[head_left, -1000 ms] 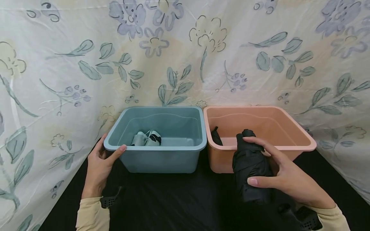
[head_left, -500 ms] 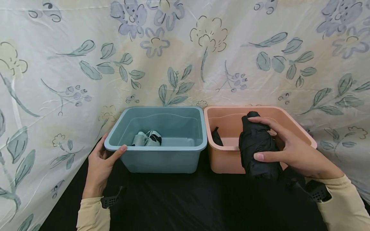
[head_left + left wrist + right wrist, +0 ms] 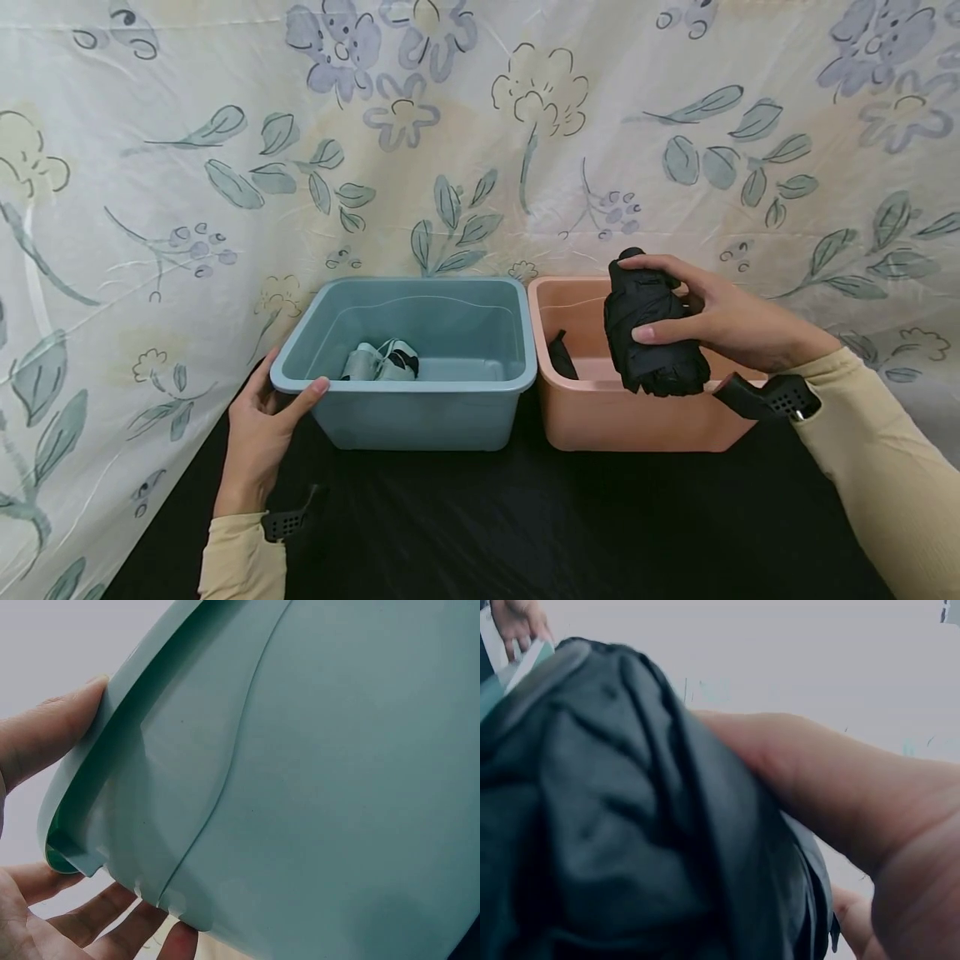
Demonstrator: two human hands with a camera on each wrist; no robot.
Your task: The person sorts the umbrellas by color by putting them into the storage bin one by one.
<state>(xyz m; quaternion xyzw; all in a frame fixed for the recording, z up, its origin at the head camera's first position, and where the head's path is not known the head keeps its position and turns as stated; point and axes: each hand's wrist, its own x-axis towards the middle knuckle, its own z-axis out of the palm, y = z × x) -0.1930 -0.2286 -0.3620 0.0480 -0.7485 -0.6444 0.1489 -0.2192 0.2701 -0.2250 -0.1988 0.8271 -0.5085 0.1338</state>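
Note:
My right hand [image 3: 723, 317] grips a folded black umbrella [image 3: 648, 329], thumb on the near side and fingers over the far side. The umbrella is tilted above the orange tub [image 3: 637, 421], overlapping its front rim in the head view. In the right wrist view, the umbrella's gathered fabric [image 3: 630, 825] fills the left side, with the thumb [image 3: 802, 757] against it. My left hand [image 3: 258, 433] holds the front left corner of the blue tub [image 3: 420, 417]. The left wrist view shows the thumb [image 3: 56, 731] on the tub's rim and the other fingers along its outer wall.
Inside the blue tub lie pale grey-green rolled items [image 3: 381, 361] with a thin cord and a black part. A small dark pointed item [image 3: 562, 357] leans in the orange tub's left end. Both tubs stand side by side on black cloth [image 3: 465, 517] before a floral curtain [image 3: 465, 125].
My right hand has raised the umbrella and carried it forward, from in front of the orange tub to above it. The left hand and both tubs have stayed put.

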